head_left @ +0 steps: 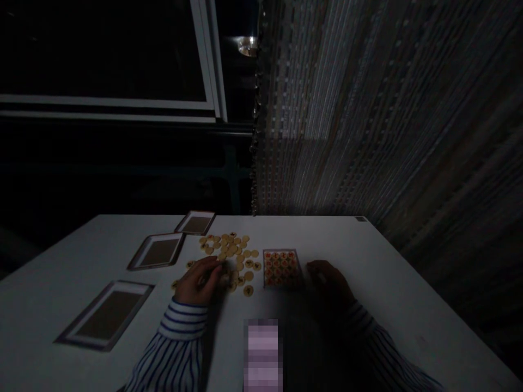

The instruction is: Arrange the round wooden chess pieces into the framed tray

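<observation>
A loose pile of round, pale wooden Chinese chess pieces [232, 249] lies on the white table, some with dark characters facing up. At the near left edge of the pile is my left hand [199, 283], with fingers curled and thumb and forefinger close together. Whether a piece sits between them is blurred. To the right of the pile, a square tray [265, 286] holds rows of pieces with red characters [281, 268]. My right hand [332, 284] rests just right of this tray, loosely bent and apart from it, with no object visible in it.
Three shallow trays stand along the left: a near one [107, 344], a middle one [178, 251] and a far one [213, 215]. A pixelated pinkish block [263, 354] covers the bottom middle. Behind the white table [327, 234] hangs a string curtain [318, 109], beside a dark window.
</observation>
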A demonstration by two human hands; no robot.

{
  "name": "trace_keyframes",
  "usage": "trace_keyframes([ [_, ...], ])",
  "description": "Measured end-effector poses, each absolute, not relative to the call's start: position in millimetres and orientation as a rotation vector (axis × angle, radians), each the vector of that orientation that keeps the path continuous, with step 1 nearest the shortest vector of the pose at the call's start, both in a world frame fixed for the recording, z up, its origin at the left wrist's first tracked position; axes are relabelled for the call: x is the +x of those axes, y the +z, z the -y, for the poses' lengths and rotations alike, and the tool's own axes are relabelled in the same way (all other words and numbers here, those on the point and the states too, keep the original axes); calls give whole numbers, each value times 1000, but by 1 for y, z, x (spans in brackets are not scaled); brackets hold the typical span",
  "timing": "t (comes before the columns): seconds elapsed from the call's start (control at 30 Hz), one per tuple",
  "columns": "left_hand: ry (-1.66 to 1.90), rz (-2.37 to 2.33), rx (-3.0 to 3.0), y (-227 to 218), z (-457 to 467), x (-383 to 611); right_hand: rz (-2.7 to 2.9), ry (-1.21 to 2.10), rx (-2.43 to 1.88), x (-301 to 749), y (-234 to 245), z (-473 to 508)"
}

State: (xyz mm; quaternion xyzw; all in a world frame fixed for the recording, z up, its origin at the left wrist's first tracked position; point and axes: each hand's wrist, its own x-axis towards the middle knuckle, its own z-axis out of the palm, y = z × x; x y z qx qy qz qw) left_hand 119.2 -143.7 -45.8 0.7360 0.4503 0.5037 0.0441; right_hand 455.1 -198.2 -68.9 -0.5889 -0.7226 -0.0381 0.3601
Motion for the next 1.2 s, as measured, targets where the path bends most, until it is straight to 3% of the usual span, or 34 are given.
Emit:
trace_keyframes([
  [0.53, 1190, -1124, 2597, -59, 144, 161, 2006, 57, -1540, 394, -27, 197],
  [0.8, 1173, -1173, 2647, -82, 154, 152, 2224, -252, -1363, 362, -66, 185],
  [1.2, 970, -1314, 2758, -116, 154, 154, 2326, -252, -1305, 366, -70, 195],
])
